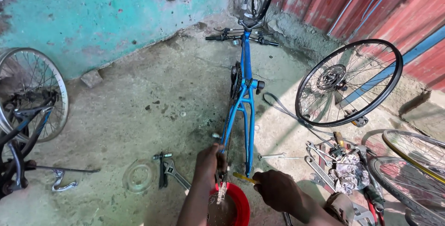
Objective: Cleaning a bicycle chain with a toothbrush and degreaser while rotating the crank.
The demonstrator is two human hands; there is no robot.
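A blue bicycle frame (pixel 244 84) stands upside down on the concrete, its rear stays pointing toward me. My left hand (pixel 209 161) grips the bicycle chain (pixel 221 186) by the left stay, and the chain hangs down into a red bowl (pixel 240 203) of murky liquid. Just right of it, my right hand (pixel 276 190) is closed on a yellow-handled brush (pixel 244 177), whose tip points at the chain below the right stay. The bowl sits between my forearms at the bottom edge.
A loose black wheel (pixel 348 83) leans at the right beside a red corrugated wall. Wrenches (pixel 319 168) and crumpled foil (pixel 348 170) lie right of me. An adjustable wrench (pixel 175 171) and clear disc (pixel 139 176) lie left; another bicycle (pixel 25 114) stands far left.
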